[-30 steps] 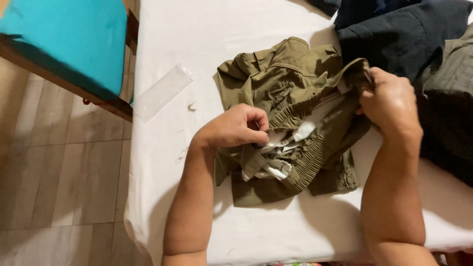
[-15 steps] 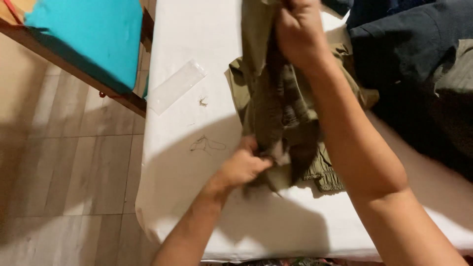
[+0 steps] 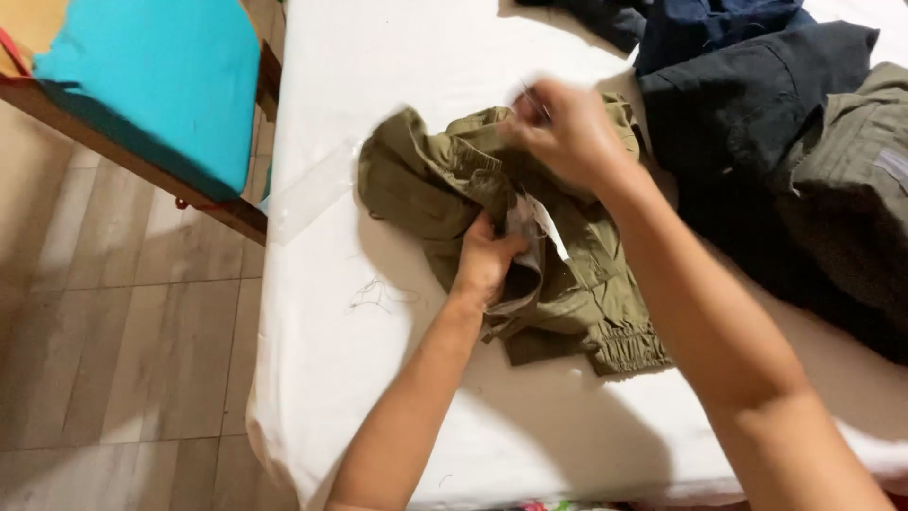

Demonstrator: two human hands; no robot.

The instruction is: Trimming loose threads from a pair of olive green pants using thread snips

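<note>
Shorts point(image 3: 454, 180) in olive green sat bunched mid-desk point(image 3: 378, 397). We had our left hand point(image 3: 487, 265) clenched on the pale lining, pinning it so the right hand point(image 3: 563, 132) could pinch and lift the waistband. Dark clothes point(image 3: 757, 104) lay piled beside them.

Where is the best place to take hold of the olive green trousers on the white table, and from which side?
Probably the gathered cuff of the olive trousers, taken from the near table edge: it lies flat, thick and clear of both hands.
</note>
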